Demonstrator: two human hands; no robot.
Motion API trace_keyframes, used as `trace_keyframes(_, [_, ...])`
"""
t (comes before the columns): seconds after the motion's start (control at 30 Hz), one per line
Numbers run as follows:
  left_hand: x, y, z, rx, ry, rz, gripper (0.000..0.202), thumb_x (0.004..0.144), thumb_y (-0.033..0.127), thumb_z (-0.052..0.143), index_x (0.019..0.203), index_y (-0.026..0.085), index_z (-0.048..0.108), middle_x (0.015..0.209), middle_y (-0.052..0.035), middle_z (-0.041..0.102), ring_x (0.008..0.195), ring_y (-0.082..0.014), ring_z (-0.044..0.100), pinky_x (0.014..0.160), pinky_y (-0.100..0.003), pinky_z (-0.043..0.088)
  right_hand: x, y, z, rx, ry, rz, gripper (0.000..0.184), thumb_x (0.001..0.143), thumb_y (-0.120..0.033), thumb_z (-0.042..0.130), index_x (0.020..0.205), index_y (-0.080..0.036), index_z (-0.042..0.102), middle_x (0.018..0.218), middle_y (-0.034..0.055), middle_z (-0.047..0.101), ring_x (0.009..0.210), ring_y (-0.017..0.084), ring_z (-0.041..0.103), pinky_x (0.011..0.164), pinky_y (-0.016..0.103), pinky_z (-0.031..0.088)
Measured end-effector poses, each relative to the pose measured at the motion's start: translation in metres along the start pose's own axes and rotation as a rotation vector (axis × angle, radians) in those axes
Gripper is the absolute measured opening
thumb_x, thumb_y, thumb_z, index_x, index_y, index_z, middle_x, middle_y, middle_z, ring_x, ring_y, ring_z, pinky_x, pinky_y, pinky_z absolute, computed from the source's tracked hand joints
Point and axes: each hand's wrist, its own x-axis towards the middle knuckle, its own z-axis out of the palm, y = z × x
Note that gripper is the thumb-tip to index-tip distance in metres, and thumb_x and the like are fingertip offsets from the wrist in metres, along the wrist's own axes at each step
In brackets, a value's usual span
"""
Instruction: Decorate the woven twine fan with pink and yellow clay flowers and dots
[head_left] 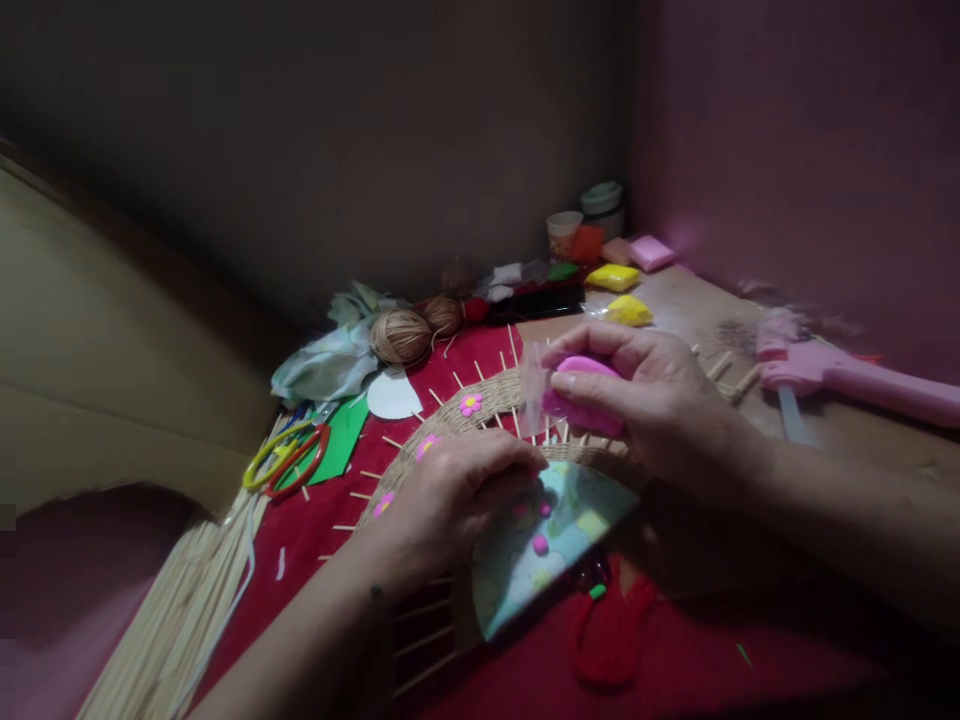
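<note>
My right hand [637,390] is closed round a lump of pink clay [581,395] in a clear wrapper, held above a woven straw ring [491,395]. My left hand [457,500] is curled with its fingertips pinched together near a pale card [547,545] that carries small pink and yellow clay bits. What the left fingers pinch is too small to make out. Small pink clay flowers [471,403] sit on the straw ring, which has thin sticks radiating from it.
Red cloth [525,660] covers the work surface. Scissors with yellow and red handles [289,458] lie left, beside a bundle of sticks [180,610]. Twine balls [400,335], yellow clay packs [628,311], cups [564,233] and a pink glue gun [825,370] lie behind.
</note>
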Motion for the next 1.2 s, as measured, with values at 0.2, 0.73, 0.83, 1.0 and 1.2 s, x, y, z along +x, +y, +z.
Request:
trace_keyframes(0.2, [0.003,-0.007,0.008,0.206,0.032,0.159,0.015,0.087,0.019,0.055,0.09,0.019,0.07,0.081,-0.0061,0.064,0.072,-0.0157,0.054,0.063,-0.025,0.04,0.0,0.001,-0.001,-0.023,-0.004,-0.007,0.005,0.076,-0.021,0.06,0.078,-0.022,0.064,0.073,-0.0019,0.06,0.063,0.011,0.053,0.055,0.022,0.043])
trace_keyframes(0.73, [0.0,-0.013,0.009,0.279,-0.046,0.201,0.017,0.09,0.018,0.051,0.099,0.017,0.066,0.087,-0.0053,0.059,0.077,-0.014,0.051,0.064,-0.026,0.041,0.0,0.005,-0.002,-0.069,-0.03,-0.086,0.005,0.077,-0.017,0.059,0.079,-0.016,0.064,0.074,-0.0022,0.06,0.067,0.009,0.053,0.06,0.021,0.043])
trace_keyframes(0.83, [-0.001,-0.014,0.008,0.232,-0.033,0.156,0.018,0.089,0.016,0.051,0.101,0.018,0.065,0.091,-0.0053,0.061,0.081,-0.0142,0.053,0.068,-0.026,0.043,0.0,0.005,-0.003,-0.07,-0.03,-0.079,0.005,0.077,-0.016,0.06,0.078,-0.017,0.064,0.072,-0.0029,0.06,0.064,0.009,0.053,0.057,0.021,0.042])
trace_keyframes(1.0, [-0.002,-0.005,0.001,0.018,0.278,-0.078,0.011,0.088,0.02,0.055,0.096,0.02,0.064,0.085,-0.0018,0.064,0.077,-0.0123,0.058,0.07,-0.025,0.046,-0.001,0.008,-0.001,-0.02,-0.076,-0.02,0.004,0.079,-0.018,0.059,0.081,-0.018,0.063,0.071,-0.0033,0.06,0.06,0.008,0.052,0.054,0.021,0.041])
trace_keyframes(1.2, [-0.003,0.012,0.001,-0.362,0.502,-0.199,0.01,0.083,0.024,0.064,0.091,0.019,0.062,0.082,-0.0006,0.063,0.071,-0.0103,0.06,0.065,-0.022,0.049,-0.002,0.012,0.002,-0.009,-0.125,0.015,0.009,0.086,-0.023,0.054,0.084,-0.018,0.062,0.069,-0.0038,0.058,0.059,0.007,0.05,0.055,0.021,0.04])
